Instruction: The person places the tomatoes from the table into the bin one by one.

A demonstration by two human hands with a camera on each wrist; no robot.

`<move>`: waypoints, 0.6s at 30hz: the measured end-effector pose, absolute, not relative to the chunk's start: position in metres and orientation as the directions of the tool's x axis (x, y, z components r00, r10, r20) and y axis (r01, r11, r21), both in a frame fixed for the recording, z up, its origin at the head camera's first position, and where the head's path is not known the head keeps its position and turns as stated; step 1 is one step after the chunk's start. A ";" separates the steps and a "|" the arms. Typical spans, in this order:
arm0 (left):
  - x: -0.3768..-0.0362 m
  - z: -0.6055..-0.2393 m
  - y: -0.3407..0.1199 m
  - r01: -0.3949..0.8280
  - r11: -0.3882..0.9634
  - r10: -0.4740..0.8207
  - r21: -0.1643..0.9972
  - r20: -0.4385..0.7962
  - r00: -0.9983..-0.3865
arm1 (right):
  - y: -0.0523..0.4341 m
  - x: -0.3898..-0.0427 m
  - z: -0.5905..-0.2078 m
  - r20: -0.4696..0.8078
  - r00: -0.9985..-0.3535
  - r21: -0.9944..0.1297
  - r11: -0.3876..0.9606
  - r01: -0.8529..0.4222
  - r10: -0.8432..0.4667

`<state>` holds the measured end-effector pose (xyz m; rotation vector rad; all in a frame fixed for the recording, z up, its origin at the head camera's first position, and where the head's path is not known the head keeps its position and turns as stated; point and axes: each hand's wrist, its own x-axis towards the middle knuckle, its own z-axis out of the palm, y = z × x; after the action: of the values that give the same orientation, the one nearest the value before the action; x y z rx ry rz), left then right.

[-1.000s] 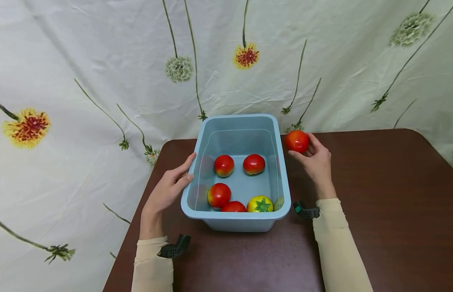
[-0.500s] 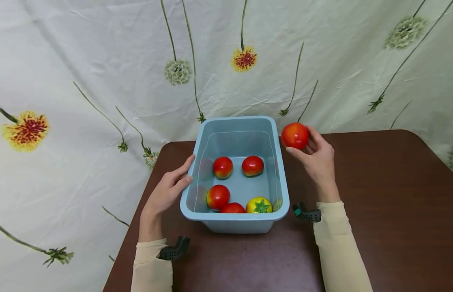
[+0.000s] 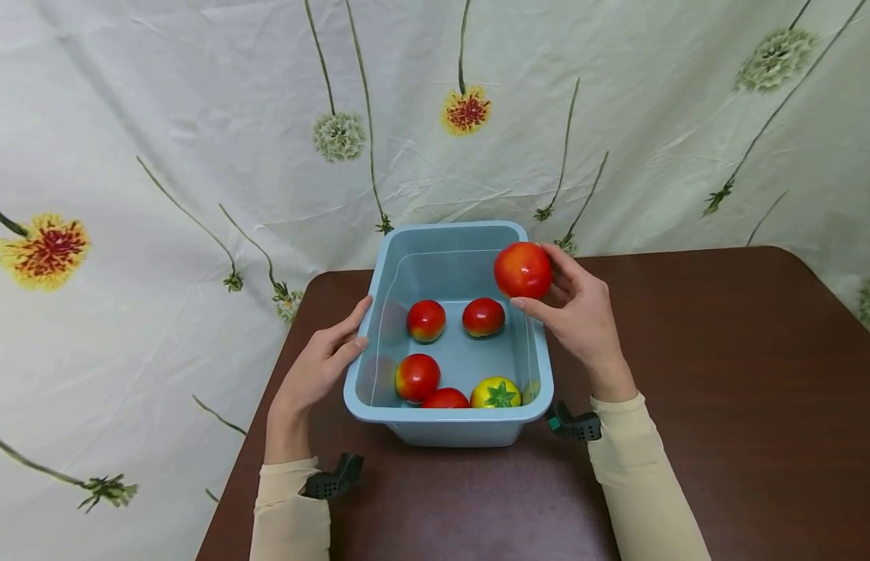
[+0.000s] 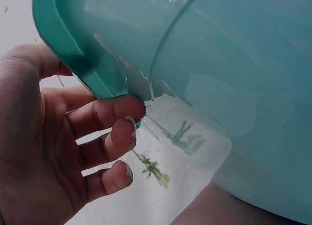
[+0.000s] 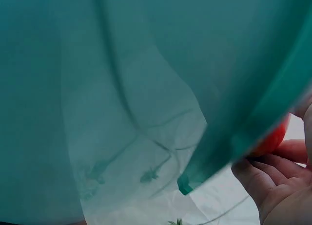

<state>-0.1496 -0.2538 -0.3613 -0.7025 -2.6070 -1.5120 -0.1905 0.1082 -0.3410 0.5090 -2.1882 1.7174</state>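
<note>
A light blue plastic tub (image 3: 445, 415) stands on the brown table. My left hand (image 3: 317, 372) holds its left rim, with fingers curled under the lip in the left wrist view. Between the thumb and fingers of my right hand (image 3: 582, 312) is a glossy red tomato (image 3: 523, 270), held over the tub's right rim near the far corner. Most of that tomato (image 5: 274, 137) is hidden by the tub's lip in the right wrist view. Several tomatoes lie inside the tub, among them a red one (image 3: 484, 317) and a yellow one (image 3: 496, 393) with a green star-shaped top.
The dark brown tabletop (image 3: 708, 374) extends to the right of the tub. Behind the table hangs a white cloth (image 3: 252, 101) printed with flowers. Each forearm wears a black wrist mount, such as the left one (image 3: 332, 478).
My right hand has lifted the tomato from beside the tub and carried it left over the right rim. My left hand stays on the left rim.
</note>
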 end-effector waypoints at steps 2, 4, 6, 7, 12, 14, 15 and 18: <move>-0.149 -0.361 -0.254 0.404 0.423 0.359 0.811 0.260 -0.897 | 0.104 -0.190 -0.342 0.469 -0.876 -0.847 0.223 -0.482 -0.115; -0.149 -0.361 -0.254 0.399 0.421 0.356 0.814 0.256 -0.898 | 0.100 -0.190 -0.343 0.488 -0.862 -0.829 0.236 -0.507 -0.137; -0.148 -0.361 -0.254 0.397 0.418 0.354 0.817 0.256 -0.900 | 0.098 -0.189 -0.343 0.499 -0.853 -0.816 0.249 -0.522 -0.153; -0.148 -0.361 -0.253 0.397 0.416 0.354 0.818 0.256 -0.900 | 0.097 -0.188 -0.343 0.501 -0.850 -0.812 0.253 -0.526 -0.160; -0.149 -0.362 -0.254 0.406 0.416 0.358 0.814 0.264 -0.896 | 0.095 -0.185 -0.339 0.503 -0.843 -0.792 0.288 -0.538 -0.191; -0.149 -0.362 -0.254 0.408 0.419 0.357 0.811 0.266 -0.895 | 0.095 -0.184 -0.338 0.490 -0.847 -0.790 0.305 -0.532 -0.207; -0.149 -0.362 -0.254 0.408 0.420 0.357 0.811 0.266 -0.896 | 0.095 -0.183 -0.337 0.479 -0.851 -0.791 0.314 -0.525 -0.216; -0.149 -0.362 -0.254 0.406 0.420 0.355 0.811 0.265 -0.896 | 0.095 -0.180 -0.335 0.443 -0.862 -0.791 0.345 -0.505 -0.246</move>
<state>-0.1492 -0.2540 -0.3620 -0.6989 -2.6032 -1.5098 -0.1802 0.0953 -0.3348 0.6754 -2.3642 1.5262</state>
